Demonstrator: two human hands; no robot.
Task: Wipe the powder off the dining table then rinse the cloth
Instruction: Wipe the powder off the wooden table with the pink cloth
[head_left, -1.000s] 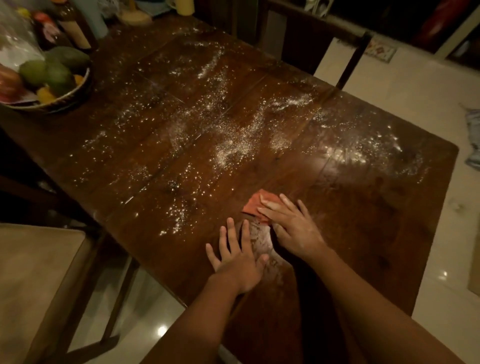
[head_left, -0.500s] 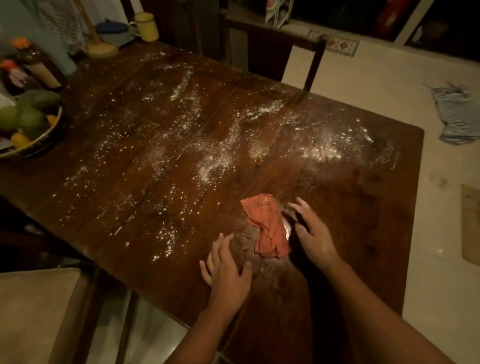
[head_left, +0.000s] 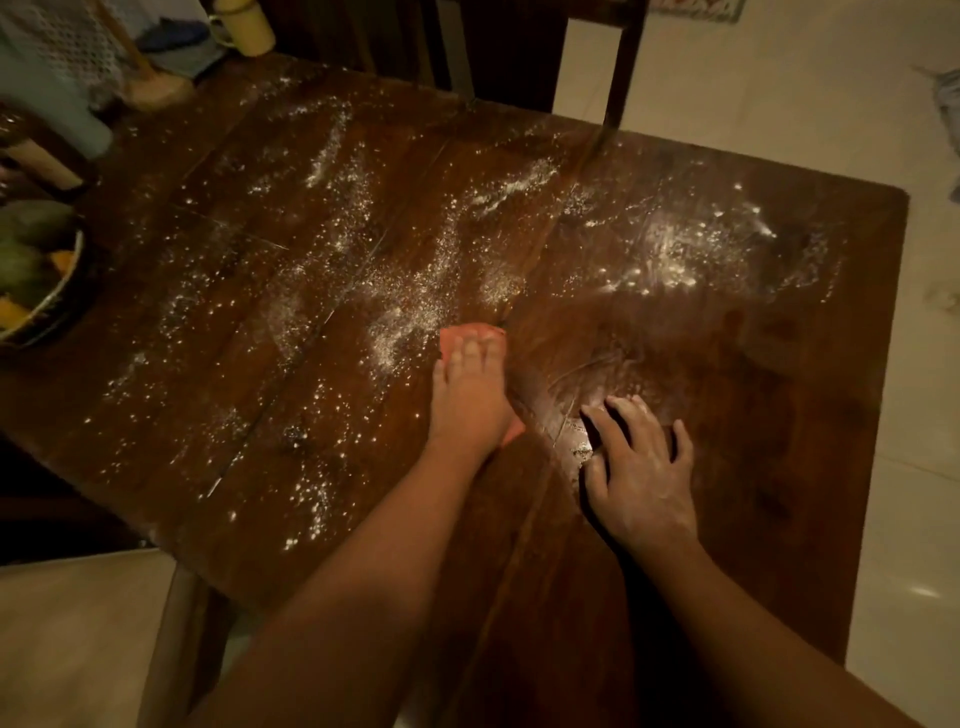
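Note:
White powder (head_left: 415, 291) lies scattered over the dark wooden dining table (head_left: 753, 415), thickest in streaks across the middle and far right. My left hand (head_left: 470, 395) lies flat with straight fingers on top of the orange cloth (head_left: 470, 332), pressing it onto the table at the edge of a powder streak. Only the cloth's far edge and a corner near my wrist show. My right hand (head_left: 636, 467) rests on the table to the right, fingers spread and slightly bent, dusted with powder, beside a small powder heap (head_left: 579, 449).
A fruit bowl (head_left: 57, 291) sits at the table's left edge. A yellow mug (head_left: 247, 26) and a wooden-handled item (head_left: 153, 85) stand at the far left corner. A chair (head_left: 613, 62) is behind the table. A seat (head_left: 72, 639) is at near left. Pale floor lies to the right.
The cloth passed from under my right hand to under my left hand, which moved forward onto it. My right hand shifted right and now rests on bare table.

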